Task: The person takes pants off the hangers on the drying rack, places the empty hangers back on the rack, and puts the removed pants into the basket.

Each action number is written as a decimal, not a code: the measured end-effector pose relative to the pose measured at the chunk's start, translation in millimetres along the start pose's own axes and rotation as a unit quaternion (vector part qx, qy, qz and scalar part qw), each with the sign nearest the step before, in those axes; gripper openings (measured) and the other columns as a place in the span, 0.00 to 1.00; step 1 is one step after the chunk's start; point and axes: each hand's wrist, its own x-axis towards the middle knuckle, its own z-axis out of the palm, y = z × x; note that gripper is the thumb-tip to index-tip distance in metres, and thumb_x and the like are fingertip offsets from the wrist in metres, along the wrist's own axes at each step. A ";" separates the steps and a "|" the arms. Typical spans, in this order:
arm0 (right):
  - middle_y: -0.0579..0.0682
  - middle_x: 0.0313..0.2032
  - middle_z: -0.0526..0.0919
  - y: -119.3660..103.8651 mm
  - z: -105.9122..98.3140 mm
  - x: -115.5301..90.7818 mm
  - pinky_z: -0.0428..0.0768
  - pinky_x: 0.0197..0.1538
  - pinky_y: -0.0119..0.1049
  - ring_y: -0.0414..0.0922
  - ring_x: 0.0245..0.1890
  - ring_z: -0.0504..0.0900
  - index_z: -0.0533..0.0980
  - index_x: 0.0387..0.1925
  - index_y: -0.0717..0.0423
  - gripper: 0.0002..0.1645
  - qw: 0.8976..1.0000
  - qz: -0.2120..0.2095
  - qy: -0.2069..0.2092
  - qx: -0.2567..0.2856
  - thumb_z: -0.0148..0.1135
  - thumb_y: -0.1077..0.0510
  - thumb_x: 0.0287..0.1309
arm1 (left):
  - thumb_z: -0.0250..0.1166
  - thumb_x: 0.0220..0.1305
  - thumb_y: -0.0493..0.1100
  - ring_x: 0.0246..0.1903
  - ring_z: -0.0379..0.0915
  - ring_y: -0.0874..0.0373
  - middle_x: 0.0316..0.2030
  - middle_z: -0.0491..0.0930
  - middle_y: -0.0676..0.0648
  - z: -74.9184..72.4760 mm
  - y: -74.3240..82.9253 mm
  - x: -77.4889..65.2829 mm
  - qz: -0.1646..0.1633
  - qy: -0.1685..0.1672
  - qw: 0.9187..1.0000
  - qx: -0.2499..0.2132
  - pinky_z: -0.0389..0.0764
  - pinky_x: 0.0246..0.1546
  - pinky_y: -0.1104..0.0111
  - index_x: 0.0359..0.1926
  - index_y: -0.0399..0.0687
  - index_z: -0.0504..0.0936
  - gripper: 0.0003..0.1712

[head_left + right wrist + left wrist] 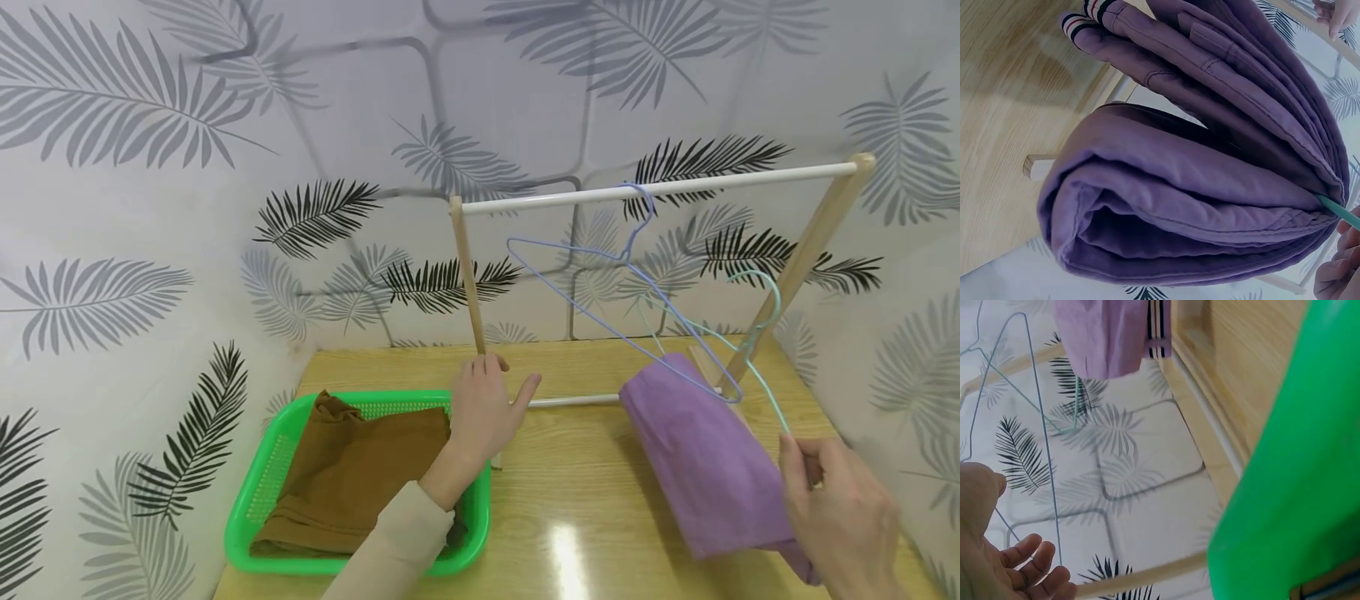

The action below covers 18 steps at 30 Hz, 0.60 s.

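My right hand [843,508] grips a mint-green clothes hanger [767,392] by one side. Draped over its bar is a folded purple garment [705,458], with striped trim at two ends in the right wrist view. The green bar [1338,211] enters the fold beside my right fingers [1341,269]. My left hand [483,408], empty and with its fingers relaxed, is over the basket's right side, near the foot of the rack's left post [468,283]. In the left wrist view its fingers [1035,565] are loosely bent.
A blue hanger [663,304] hangs from the rack's white rail [675,185], overlapping the purple garment in the head view. At left, a green basket [236,533] holds folded brown cloth [375,467]. A lower white bar [577,401] runs close above the wooden table [600,500]. Leaf-patterned walls stand behind.
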 end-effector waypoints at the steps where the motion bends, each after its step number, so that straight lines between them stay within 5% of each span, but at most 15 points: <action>1: 0.59 0.16 0.79 -0.3 -0.6 -0.3 0.60 0.17 0.30 0.19 0.24 0.60 0.80 0.26 0.70 0.40 1.000 0.001 -0.002 0.002 0.50 0.37 0.75 | 0.57 0.76 0.68 0.42 0.77 0.48 0.41 0.82 0.44 2.4 3.0 -2.9 -0.001 -0.004 1.000 -0.017 0.80 0.43 0.61 0.49 0.42 0.78 0.32; 8: 0.60 0.16 0.79 -2.4 -2.0 -2.9 0.61 0.20 0.30 0.16 0.26 0.60 0.81 0.26 0.70 0.39 1.000 0.016 0.002 0.009 0.52 0.37 0.74 | 0.57 0.77 0.66 0.44 0.76 0.53 0.43 0.83 0.45 22.8 23.6 -22.7 -0.013 -0.034 0.994 -0.104 0.77 0.42 0.68 0.54 0.41 0.79 0.31; 13: 0.59 0.16 0.79 -4.5 -2.5 -5.1 0.60 0.21 0.31 0.17 0.25 0.59 0.81 0.27 0.70 0.39 1.000 0.025 0.005 0.008 0.52 0.37 0.73 | 0.57 0.77 0.65 0.47 0.76 0.53 0.47 0.83 0.44 41.2 38.7 -31.5 -0.054 -0.059 0.978 -0.192 0.77 0.43 0.68 0.56 0.42 0.78 0.30; 18: 0.60 0.17 0.79 -6.9 -1.8 -5.3 0.60 0.21 0.29 0.15 0.27 0.59 0.81 0.28 0.71 0.39 0.999 0.032 0.004 0.012 0.53 0.37 0.74 | 0.55 0.78 0.67 0.49 0.76 0.55 0.49 0.83 0.46 60.2 50.5 -36.4 -0.072 -0.081 0.967 -0.228 0.78 0.45 0.69 0.58 0.42 0.78 0.32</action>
